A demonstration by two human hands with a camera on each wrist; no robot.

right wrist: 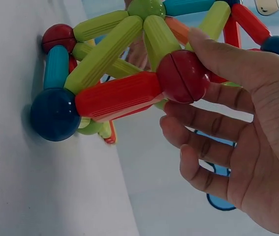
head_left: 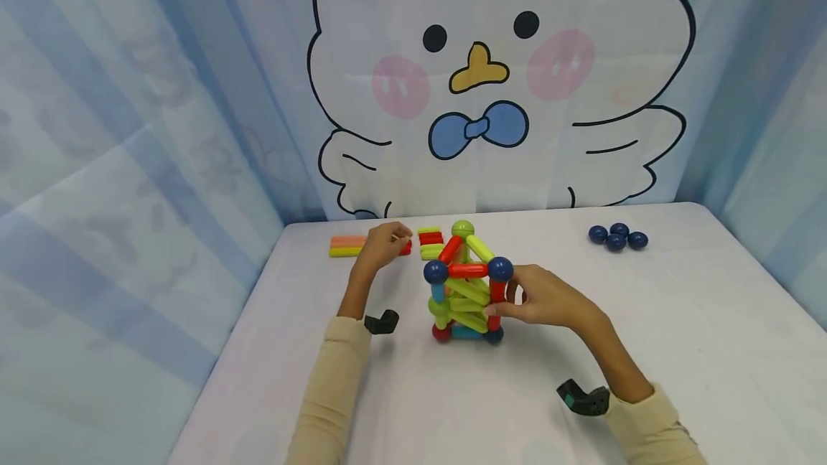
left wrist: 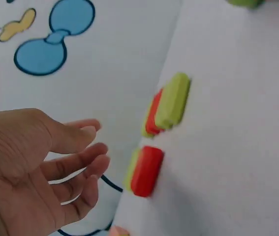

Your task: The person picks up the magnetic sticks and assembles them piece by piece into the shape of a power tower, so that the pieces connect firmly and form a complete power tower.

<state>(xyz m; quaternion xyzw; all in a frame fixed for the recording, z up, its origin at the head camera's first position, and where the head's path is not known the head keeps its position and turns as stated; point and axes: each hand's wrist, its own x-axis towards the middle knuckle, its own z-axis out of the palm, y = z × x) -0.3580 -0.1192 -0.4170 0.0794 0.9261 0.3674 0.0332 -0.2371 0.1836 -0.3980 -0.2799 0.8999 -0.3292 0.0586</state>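
Note:
A standing frame of magnetic rods and balls (head_left: 468, 271), in red, blue, yellow-green and orange, rises from the white table. My right hand (head_left: 549, 296) holds it from the right side. In the right wrist view the thumb and index finger pinch it around a red ball (right wrist: 183, 76) at the end of a red rod (right wrist: 119, 96). My left hand (head_left: 386, 241) hovers at the back left with loosely bent fingers and nothing in them. Beside those fingers, the left wrist view shows a red rod (left wrist: 147, 172) and a yellow-green rod (left wrist: 173, 101) on small piles.
Orange rods (head_left: 347, 240) and yellow rods (head_left: 345, 252) lie at the table's back left, partly behind my left hand. Several navy balls (head_left: 617, 242) sit together at the back right. A curtain (head_left: 478, 178) with a cartoon bird hangs along the table's back edge.

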